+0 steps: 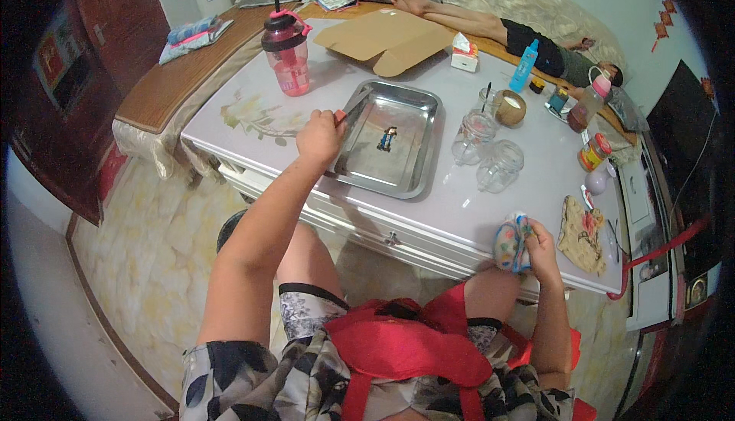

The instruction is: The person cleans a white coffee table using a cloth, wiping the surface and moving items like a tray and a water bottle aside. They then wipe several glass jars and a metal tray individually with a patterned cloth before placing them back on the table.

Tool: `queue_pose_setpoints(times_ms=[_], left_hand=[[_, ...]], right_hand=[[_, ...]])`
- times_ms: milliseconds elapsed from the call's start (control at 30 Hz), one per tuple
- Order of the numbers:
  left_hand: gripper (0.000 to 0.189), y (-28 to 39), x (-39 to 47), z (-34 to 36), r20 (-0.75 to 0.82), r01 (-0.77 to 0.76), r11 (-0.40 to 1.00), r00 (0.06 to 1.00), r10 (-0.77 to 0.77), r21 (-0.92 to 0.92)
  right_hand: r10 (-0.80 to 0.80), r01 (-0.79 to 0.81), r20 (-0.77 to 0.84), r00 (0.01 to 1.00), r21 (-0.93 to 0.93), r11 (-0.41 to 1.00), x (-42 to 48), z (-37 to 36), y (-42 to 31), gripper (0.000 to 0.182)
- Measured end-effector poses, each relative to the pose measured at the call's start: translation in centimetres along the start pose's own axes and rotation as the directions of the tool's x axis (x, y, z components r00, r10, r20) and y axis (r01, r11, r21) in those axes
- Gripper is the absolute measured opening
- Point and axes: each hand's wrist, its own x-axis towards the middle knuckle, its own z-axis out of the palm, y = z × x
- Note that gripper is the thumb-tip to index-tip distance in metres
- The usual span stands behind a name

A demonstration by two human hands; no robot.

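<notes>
My left hand (321, 137) is closed around the orange-red handle of a knife (357, 106), whose blade reaches over the left rim of a rectangular metal tray (434, 134). Inside the tray lies a small dark blue toy figure or vehicle (387, 138); its exact kind is unclear. At the table's front edge, my right hand (542, 249) grips a patterned cloth (511, 243) with blue edging. Two clear glass jars, one upright (474, 137) and one nearer me (501, 166), stand or lie between the tray and the cloth.
Behind the tray are flattened cardboard (385, 36), a pink drink bottle (291, 62) and a tissue box (464, 56). A blue bottle (523, 68), brown bowl (510, 108), red-lidded jar (594, 152) and beige cloth (581, 237) are at right. A person (534, 48) lies beyond.
</notes>
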Motion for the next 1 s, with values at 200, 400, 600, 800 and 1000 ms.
queue_pose_setpoints(times_ms=[200,400,600,800,1000], left_hand=[[0.027,1.9,0.4,1.8,0.075,-0.074,0.997,0.995,0.072,0.026],[0.028,3.5,0.0,3.2,0.163,-0.114,0.974,0.983,0.082,0.196],[0.028,5.2,-1.1,3.3,0.231,-0.103,0.934,0.973,0.023,0.341],[0.029,5.0,-0.8,3.9,0.341,-0.07,0.954,0.939,-0.036,0.292],[0.029,5.2,-0.4,3.7,0.375,-0.062,0.943,0.925,-0.069,0.327]], right_hand=[[0.05,-0.044,-0.016,0.999,0.27,0.962,0.9,-0.2,2.5,0.027],[0.047,-0.029,-0.05,0.998,0.311,0.95,0.9,-0.1,3.9,0.028],[0.044,-0.033,-0.025,0.999,0.331,0.943,0.6,0.0,3.0,0.031],[-0.017,0.026,-0.029,0.999,0.327,0.945,0.6,0.0,3.3,0.032],[0.007,0.006,-0.035,0.999,0.364,0.931,0.4,0.4,2.8,0.031]])
